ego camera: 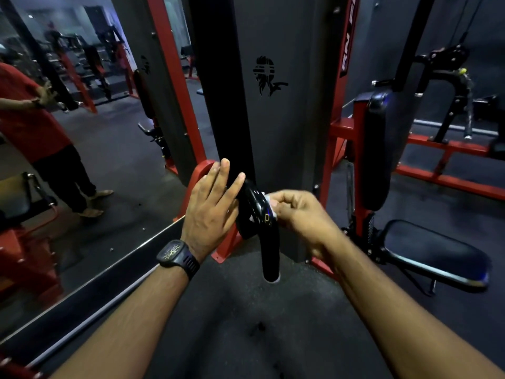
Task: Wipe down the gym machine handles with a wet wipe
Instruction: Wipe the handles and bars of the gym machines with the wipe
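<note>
A glossy black curved machine handle (266,236) juts toward me at the centre, its open tube end pointing down. My right hand (297,217) pinches a small white wet wipe (269,202) and presses it against the handle's right side. My left hand (213,206), with a black watch on the wrist, lies flat with straight fingers against the handle's left side. Most of the wipe is hidden by my right fingers.
The handle belongs to a grey and red weight-stack machine (276,105). A padded black seat (434,255) and upright back pad (374,151) stand to the right. A wall mirror (90,149) at the left reflects a person in red. Dark rubber floor (246,324) lies below.
</note>
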The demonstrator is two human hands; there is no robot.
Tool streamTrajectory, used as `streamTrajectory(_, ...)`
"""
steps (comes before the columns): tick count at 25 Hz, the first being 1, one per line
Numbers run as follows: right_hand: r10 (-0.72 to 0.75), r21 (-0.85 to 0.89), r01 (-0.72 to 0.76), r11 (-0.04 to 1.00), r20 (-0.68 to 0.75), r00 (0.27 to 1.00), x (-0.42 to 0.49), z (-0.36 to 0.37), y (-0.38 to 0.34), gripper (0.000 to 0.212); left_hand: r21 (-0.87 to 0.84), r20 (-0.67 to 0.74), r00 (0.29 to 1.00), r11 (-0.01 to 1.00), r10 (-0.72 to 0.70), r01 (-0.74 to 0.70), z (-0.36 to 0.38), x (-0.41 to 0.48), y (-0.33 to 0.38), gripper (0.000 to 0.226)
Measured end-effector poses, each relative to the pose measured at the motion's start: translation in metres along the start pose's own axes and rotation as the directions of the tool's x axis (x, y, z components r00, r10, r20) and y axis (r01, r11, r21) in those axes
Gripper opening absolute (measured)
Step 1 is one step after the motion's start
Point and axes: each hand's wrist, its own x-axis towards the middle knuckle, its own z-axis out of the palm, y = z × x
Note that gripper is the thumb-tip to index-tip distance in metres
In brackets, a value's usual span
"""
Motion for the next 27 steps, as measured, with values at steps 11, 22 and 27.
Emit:
streamTrajectory(11,-0.217,-0.356,0.214,0.910,0.032,0.976,-0.027,0.002,0.057,0.026,-0.015,-0.014,1.000,1.000,-0.005,0.005,-0.011,-0.002,-0.003,0.042)
streamTrajectory(22,-0.101,-0.427,0.125,0.896,0.079,0.992,-0.027,-0.004,0.074,0.029,-0.008,-0.018,0.999,1.000,-0.028,0.028,-0.003,-0.003,-0.004,0.042)
streamTrajectory(27,-0.125,-0.536,0.145,0.832,0.075,0.989,-0.037,-0.003,0.082,0.040,-0.010,-0.013,1.000,1.000,-0.017,0.017,-0.002,-0.003,-0.004,0.044)
